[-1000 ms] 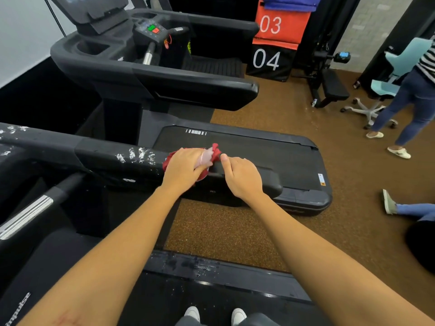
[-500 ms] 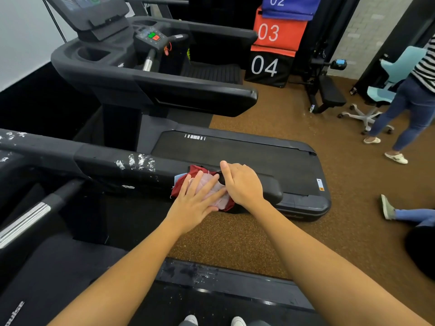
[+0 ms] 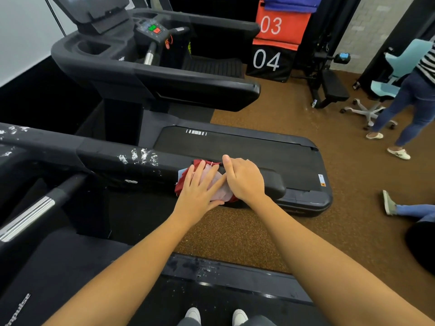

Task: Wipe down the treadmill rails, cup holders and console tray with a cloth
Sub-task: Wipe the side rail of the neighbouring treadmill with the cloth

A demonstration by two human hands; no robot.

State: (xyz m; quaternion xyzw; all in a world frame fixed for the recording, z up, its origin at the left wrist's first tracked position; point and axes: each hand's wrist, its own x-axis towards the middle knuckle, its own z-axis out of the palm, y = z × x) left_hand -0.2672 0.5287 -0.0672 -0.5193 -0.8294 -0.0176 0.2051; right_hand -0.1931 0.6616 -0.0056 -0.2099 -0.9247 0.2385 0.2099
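Brown gym floor [image 3: 259,231] runs beneath a black treadmill rail [image 3: 113,158], where the red and pink cloth [image 3: 184,184] lies near the rail's end. The left grip [image 3: 200,189] presses it flat, fingers straight and spread, released rather than clenched. The right grip [image 3: 244,180] touches it on the rail end, fingertips hidden over the far edge, so whether it pinches cloth cannot be told. Wiping well likely means even pressure while dragging the cloth across the white smears [image 3: 138,157]; this machine's console tray is cut off.
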